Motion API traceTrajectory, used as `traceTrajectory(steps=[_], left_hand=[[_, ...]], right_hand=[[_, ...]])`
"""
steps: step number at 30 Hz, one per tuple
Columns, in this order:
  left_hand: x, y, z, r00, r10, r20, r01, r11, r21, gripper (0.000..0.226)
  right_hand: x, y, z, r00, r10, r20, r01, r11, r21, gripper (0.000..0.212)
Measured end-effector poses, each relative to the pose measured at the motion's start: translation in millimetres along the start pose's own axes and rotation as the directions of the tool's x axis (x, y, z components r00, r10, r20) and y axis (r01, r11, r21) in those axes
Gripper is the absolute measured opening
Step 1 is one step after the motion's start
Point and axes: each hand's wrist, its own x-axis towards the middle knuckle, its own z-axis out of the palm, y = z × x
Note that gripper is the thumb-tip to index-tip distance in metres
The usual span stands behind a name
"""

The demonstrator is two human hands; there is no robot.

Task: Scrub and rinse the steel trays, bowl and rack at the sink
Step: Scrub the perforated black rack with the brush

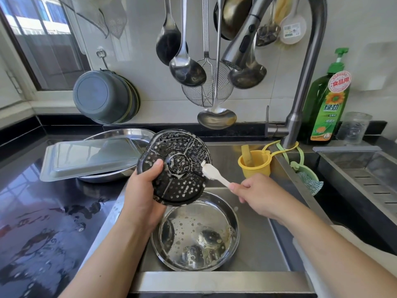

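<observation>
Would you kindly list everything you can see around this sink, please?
Rack: one, dark, soapy, held above the sink.
Brush: one, white, touching the rack.
Bowl: one, steel, in the sink.
Tray: one, steel, upturned, left counter.
Cup: one, yellow, sink edge.
Soap bottle: one, green, behind the tap.
Tap: one, grey.
Ladles: several, steel, hanging.
Left hand: grips the rack.
Right hand: holds the brush.

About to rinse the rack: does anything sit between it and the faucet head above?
Nothing visible does. The left hand holds the rack tilted over the bowl; the faucet head hangs up and to the right, open air between.
</observation>
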Motion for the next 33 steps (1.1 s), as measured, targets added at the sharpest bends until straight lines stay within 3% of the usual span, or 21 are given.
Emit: traceTrajectory(steps=[9, 13, 18, 22, 26, 28, 31, 33], left_hand=[[-9, -13, 7, 0.993, -0.075, 0.089, 0.066, 0.992, 0.105, 0.038], [-5, -11, 3, 0.997, -0.023, 0.073, 0.015, 0.994, 0.104, 0.038], [-3, -7, 0, 0.999, -0.018, 0.051, 0.014, 0.997, 0.075, 0.039], [-7, -14, 6, 0.995, -0.046, 0.087, 0.033, 0.988, 0.150, 0.034], [-4, -11, 3, 0.998, -0.033, 0.051, 0.027, 0.993, 0.115, 0.035], [0, -6, -2, 1.000, -0.019, 0.019, 0.018, 0.998, 0.066, 0.037], [-4, -8, 3, 0.999, -0.039, 0.035, 0.035, 0.995, 0.092, 0.036], [-7, -11, 8, 0.998, -0.039, 0.048, 0.034, 0.993, 0.110, 0.035]], right_hand=[[-1, -11, 9, 0.997, -0.063, -0.049, 0.066, 0.996, 0.057, 0.052], [4, -6, 0, 0.992, 0.001, -0.122, 0.009, 0.997, 0.079, 0.052], [-3, -9, 11, 0.999, -0.014, 0.044, 0.015, 1.000, -0.022, 0.053], [6, -10, 7, 0.982, -0.058, -0.180, 0.067, 0.997, 0.039, 0.060], [0, -8, 8, 1.000, -0.003, 0.007, 0.003, 1.000, -0.024, 0.053], [0, -8, 10, 0.999, 0.010, 0.035, -0.009, 0.999, -0.043, 0.052], [4, -9, 10, 0.995, -0.044, -0.092, 0.045, 0.999, 0.007, 0.054], [4, -10, 8, 0.993, -0.067, -0.099, 0.070, 0.997, 0.024, 0.053]])
